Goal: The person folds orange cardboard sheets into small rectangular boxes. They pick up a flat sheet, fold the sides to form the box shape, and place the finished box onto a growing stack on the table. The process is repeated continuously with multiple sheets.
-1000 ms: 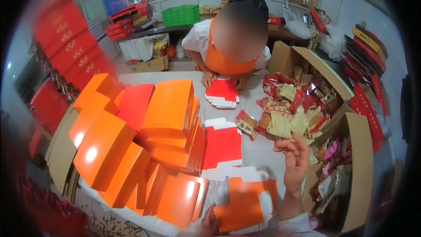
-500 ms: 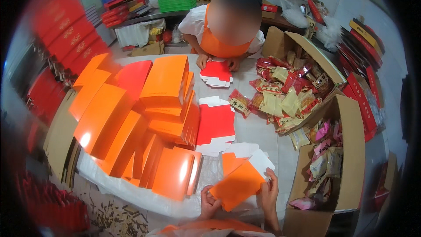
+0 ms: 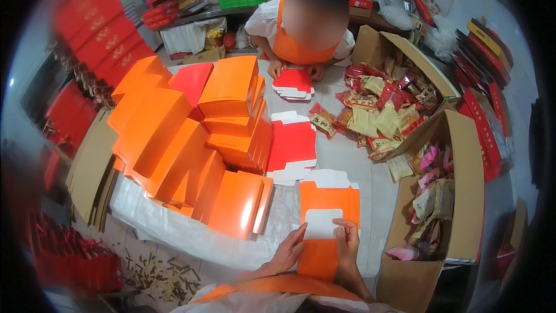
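Observation:
Close in front of me, an orange carton point(image 3: 317, 258) is held between my two hands, its white end flap point(image 3: 323, 224) facing up and away from me. My right hand point(image 3: 346, 246) grips its right edge, the thumb and fingers bent near the flap. My left hand point(image 3: 288, 248) closes against the left edge, with fingertips beside the flap. Under and beyond the held carton lie flat orange carton blanks point(image 3: 349, 203) with white flaps. Farther off is a stack of flat red carton blanks point(image 3: 293, 144). My hands cover part of the held carton's sides.
Piled orange boxes point(image 3: 237, 200) fill the table's left side, with one red box point(image 3: 191, 83) among them. At right, two open cardboard boxes point(image 3: 465, 185) hold wrapped snack packets point(image 3: 387, 117). Across the table, a person point(image 3: 307, 23) in an orange apron handles red blanks point(image 3: 293, 79).
The orange carton has turned in my hands, so its white flap swings from the upper right to the middle. My left hand has moved up along its edge. The whole view has shifted slightly.

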`<state>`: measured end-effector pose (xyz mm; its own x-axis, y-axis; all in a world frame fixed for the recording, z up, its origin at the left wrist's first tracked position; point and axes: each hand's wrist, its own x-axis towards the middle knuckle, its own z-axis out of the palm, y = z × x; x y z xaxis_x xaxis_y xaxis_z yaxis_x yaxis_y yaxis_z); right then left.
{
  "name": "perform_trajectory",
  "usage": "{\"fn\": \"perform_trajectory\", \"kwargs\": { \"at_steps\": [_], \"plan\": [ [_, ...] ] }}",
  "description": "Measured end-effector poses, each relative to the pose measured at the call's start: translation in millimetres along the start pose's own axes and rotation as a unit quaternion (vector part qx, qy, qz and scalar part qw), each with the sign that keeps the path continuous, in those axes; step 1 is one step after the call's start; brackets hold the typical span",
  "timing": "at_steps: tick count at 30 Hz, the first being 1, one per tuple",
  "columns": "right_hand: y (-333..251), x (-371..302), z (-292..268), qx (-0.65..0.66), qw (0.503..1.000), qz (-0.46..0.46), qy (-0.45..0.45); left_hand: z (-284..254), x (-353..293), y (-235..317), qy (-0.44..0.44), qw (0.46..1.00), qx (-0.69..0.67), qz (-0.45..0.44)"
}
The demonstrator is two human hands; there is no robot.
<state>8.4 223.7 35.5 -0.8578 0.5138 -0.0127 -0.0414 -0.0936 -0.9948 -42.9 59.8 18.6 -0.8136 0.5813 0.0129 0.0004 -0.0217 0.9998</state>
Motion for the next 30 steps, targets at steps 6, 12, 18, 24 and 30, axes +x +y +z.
{"fn": "perform_trajectory", "kwargs": {
  "at_steps": [6,12,18,24,30],
  "plan": [
    [-1,-14,-9,-0.013,0.998,0.017,-0.065,-10,13,-6,-0.013,0.995,-0.062,-0.083],
    [7,-18,-22,0.029,0.994,0.064,-0.084,-8,29,-1,-0.082,0.971,-0.158,-0.157],
    [11,-17,-24,0.010,0.994,0.050,-0.093,-17,52,7,-0.276,0.934,-0.017,-0.225],
    [18,-38,-10,0.013,1.000,-0.020,0.006,-10,23,-2,-0.148,0.983,0.102,0.043],
    [27,-29,-5,0.086,0.993,-0.049,0.062,11,7,-6,0.042,0.998,0.000,0.055]
  ]
}}
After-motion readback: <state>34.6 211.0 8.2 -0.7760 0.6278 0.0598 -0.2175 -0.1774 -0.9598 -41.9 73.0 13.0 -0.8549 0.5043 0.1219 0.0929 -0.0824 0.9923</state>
